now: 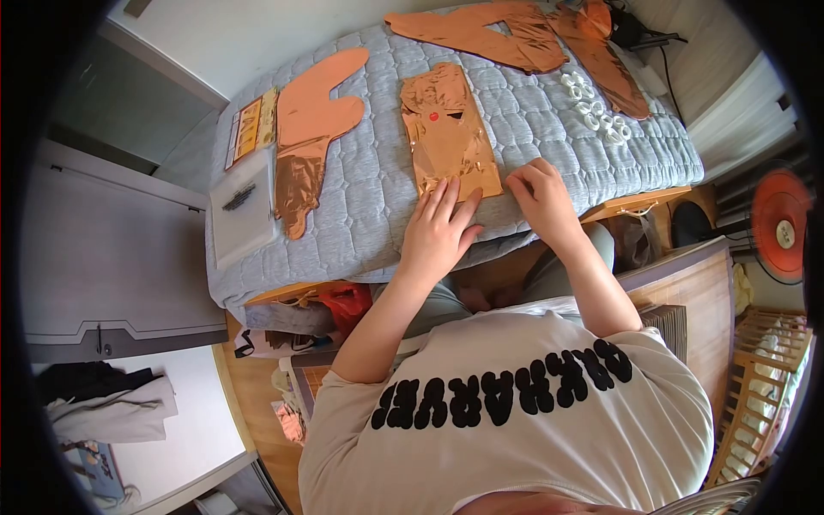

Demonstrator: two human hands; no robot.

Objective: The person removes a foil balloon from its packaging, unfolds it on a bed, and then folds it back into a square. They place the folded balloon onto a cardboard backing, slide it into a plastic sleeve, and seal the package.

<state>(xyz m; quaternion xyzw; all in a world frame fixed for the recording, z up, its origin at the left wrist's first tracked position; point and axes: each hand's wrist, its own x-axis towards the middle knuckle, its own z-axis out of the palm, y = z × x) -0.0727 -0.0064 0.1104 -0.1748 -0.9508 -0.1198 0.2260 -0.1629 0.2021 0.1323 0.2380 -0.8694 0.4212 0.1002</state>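
On the quilted grey mattress [360, 223] in front of me lies a folded copper-coloured foil balloon [438, 90] on a flat brown rectangular piece [482, 183]. A red dot and a small black mark show near its upper part. My left hand [436, 225] rests palm down with fingers stretched out over the near edge of this bundle. Just right of its near corner, my right hand [541, 193] has curled, pinched fingers. Whatever may be between those fingertips is hidden. Left of the bundle a flat copper foil balloon [313, 107] is spread out.
More copper foil [489, 34] lies at the back. Several small white rings [592, 107] sit at the right. A clear bag with dark pieces [242, 199] and a yellow printed pack [251, 129] lie left. An orange fan [779, 225] stands right of the bed.
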